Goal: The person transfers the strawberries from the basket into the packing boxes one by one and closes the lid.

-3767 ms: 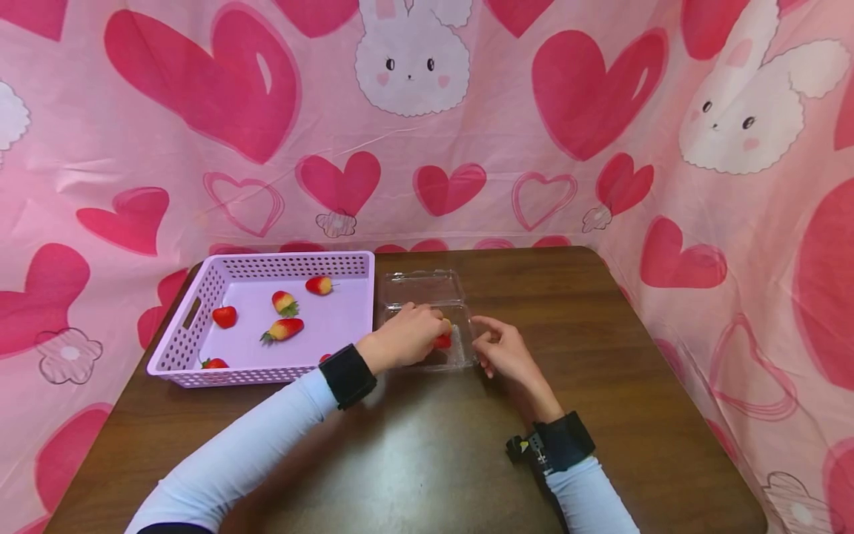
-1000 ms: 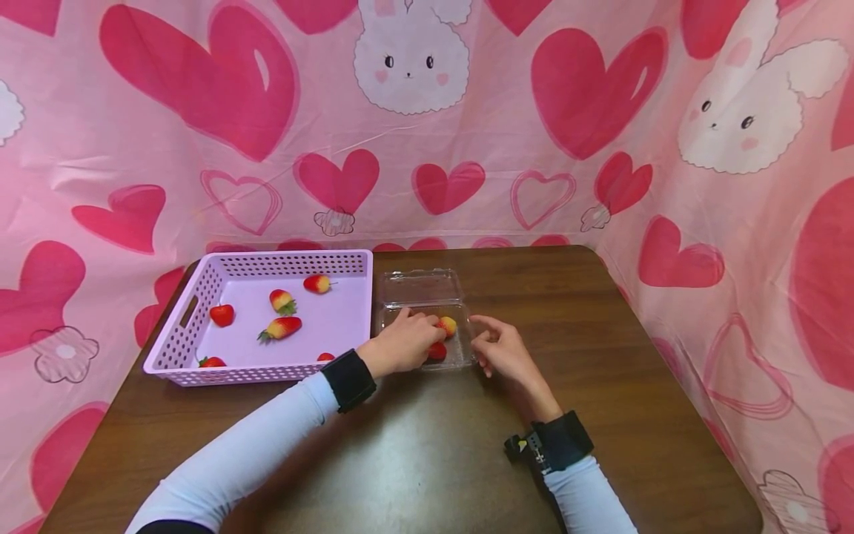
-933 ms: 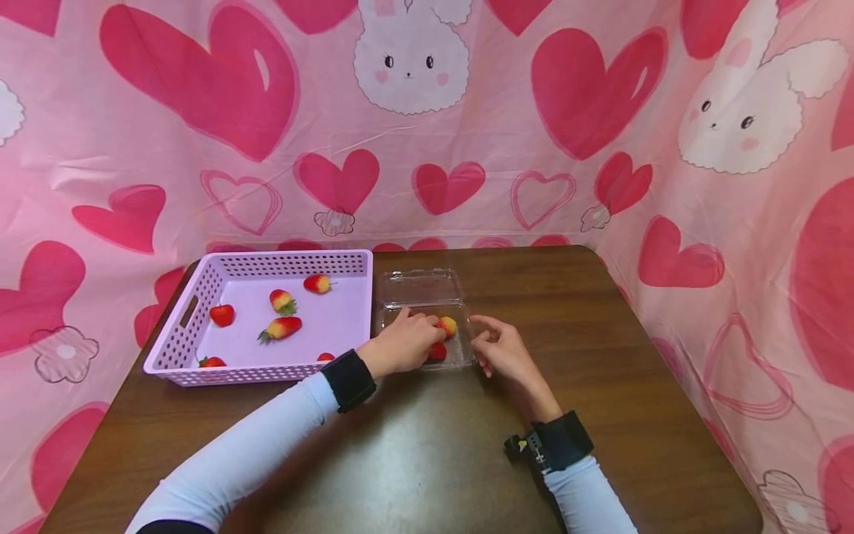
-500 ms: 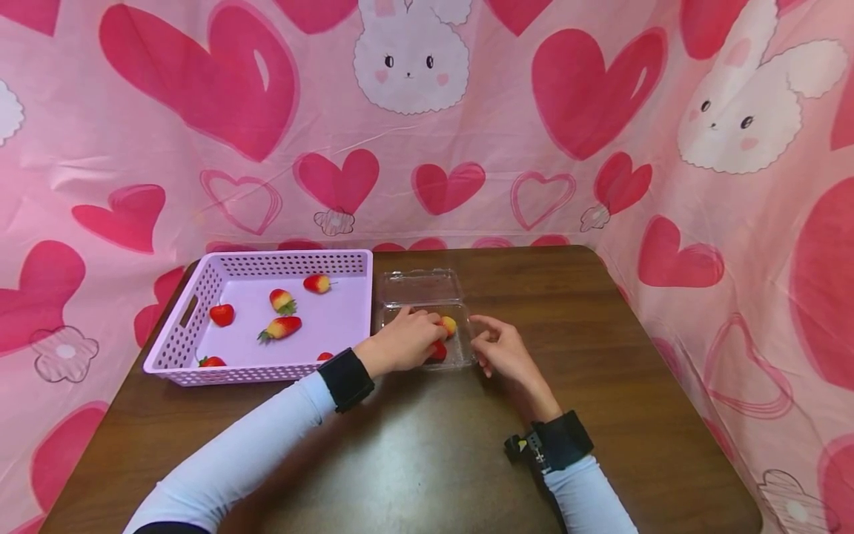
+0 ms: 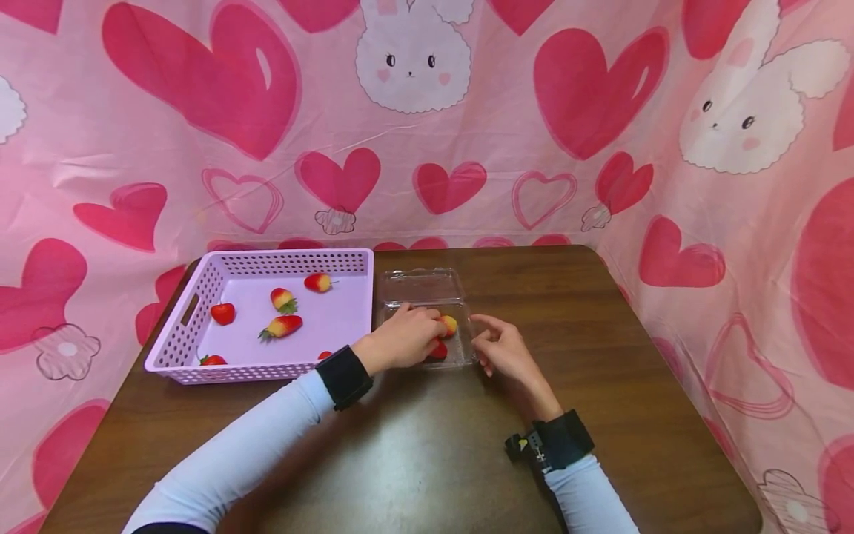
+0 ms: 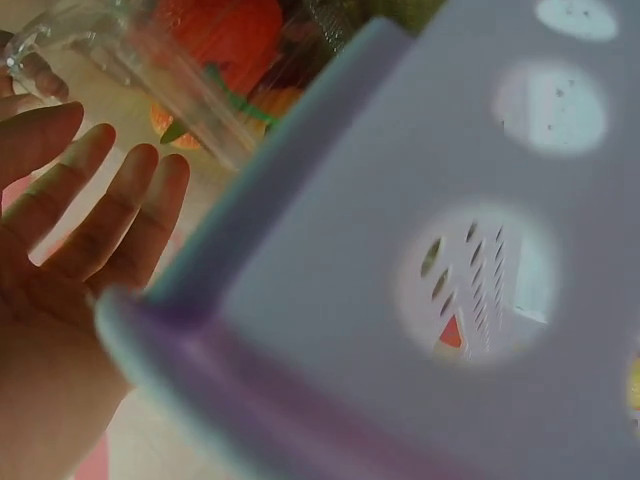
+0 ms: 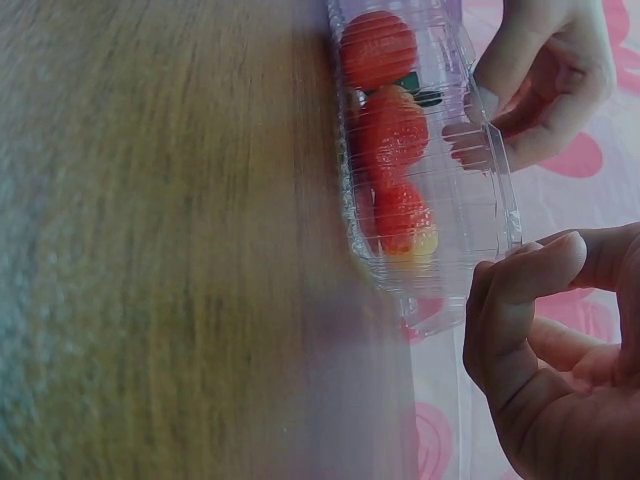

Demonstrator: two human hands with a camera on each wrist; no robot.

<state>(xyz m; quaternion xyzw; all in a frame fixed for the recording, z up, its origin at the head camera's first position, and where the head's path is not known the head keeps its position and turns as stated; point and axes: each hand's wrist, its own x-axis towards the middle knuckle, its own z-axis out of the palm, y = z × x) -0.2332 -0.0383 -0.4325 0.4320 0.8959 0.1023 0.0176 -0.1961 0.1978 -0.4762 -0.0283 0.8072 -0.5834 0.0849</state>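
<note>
My left hand (image 5: 408,337) reaches over an open clear plastic clamshell box (image 5: 462,352), fingers loosely bent beside the strawberries. In the left wrist view the fingers (image 6: 120,215) of that hand spread with nothing between them. Several strawberries lie in the box; the red fruit (image 7: 378,50) shows through its side, and one with a yellow end (image 5: 450,325) shows past my fingertips. My right hand (image 5: 505,348) stays at the box's right side, index finger extended to the rim and the other fingers bent. The left hand hides part of the box.
A lilac perforated basket (image 5: 267,369) stands left of the box, holding several strawberries, one of them (image 5: 281,327) near its middle. The box's lid (image 5: 422,285) leans back towards the pink curtain. The brown table (image 5: 427,460) runs to its right edge.
Since the oldest frame, a yellow-ended strawberry has come to lie in the box, and my left hand has shifted slightly left. The right hand has not moved.
</note>
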